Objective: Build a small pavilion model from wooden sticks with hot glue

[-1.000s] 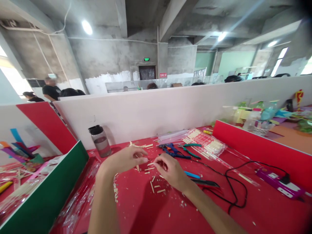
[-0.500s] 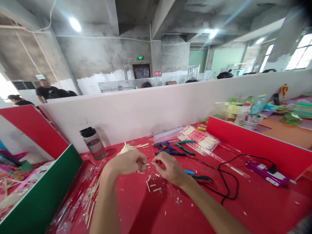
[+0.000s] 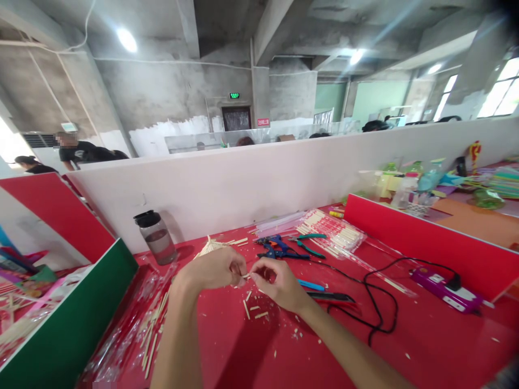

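"Assessing the short stick [image 3: 246,276]: handling?"

"Probably light, stiff, brittle; grasp lightly near the ends."

"Location, hands?"

"At the left hand's [image 3: 221,268] fingertips, nearly closed, pinching it. Right hand [image 3: 280,282] curled, fingertips at its other end; grip cannot be confirmed."

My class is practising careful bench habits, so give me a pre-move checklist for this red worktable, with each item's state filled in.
1. Left hand has its grip on the small pale wooden stick piece: ok.
2. Right hand also grips it firmly: cannot tell; fingertips meet there.
3. Red tabletop free of scraps: not ok, pale stick offcuts lie below the hands.
4. Clear, black-lidded bottle upright: ok.
5. Green-handled pliers closed: not ok, handles spread.
6. Purple power strip live: cannot tell.
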`<act>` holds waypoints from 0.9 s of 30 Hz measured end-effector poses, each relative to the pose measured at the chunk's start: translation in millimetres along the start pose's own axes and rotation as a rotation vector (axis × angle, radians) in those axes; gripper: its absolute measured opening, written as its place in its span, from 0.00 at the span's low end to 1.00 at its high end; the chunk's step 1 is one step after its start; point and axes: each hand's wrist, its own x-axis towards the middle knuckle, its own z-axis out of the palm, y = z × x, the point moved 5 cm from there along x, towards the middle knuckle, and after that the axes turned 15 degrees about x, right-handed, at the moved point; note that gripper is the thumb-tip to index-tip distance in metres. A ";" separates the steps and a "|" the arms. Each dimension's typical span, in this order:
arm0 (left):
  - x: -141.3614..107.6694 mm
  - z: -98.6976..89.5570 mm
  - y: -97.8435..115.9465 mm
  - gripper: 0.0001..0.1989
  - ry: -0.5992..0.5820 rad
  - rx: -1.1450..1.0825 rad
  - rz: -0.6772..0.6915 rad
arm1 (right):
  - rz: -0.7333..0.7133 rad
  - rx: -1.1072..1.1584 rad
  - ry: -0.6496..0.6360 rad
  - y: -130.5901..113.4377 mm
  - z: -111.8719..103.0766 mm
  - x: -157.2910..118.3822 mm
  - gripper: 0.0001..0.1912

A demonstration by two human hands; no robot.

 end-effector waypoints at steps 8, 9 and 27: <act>-0.9 -0.8 5.1 0.08 -0.039 -0.026 -0.027 | 0.074 0.114 -0.029 7.7 5.5 -0.9 0.04; -1.4 -0.7 6.3 0.09 -0.062 -0.030 -0.019 | 0.078 0.112 -0.035 8.1 5.6 -1.0 0.04; -1.7 0.4 2.6 0.09 -0.107 -0.007 -0.028 | 0.141 0.146 -0.035 13.0 7.2 1.0 0.06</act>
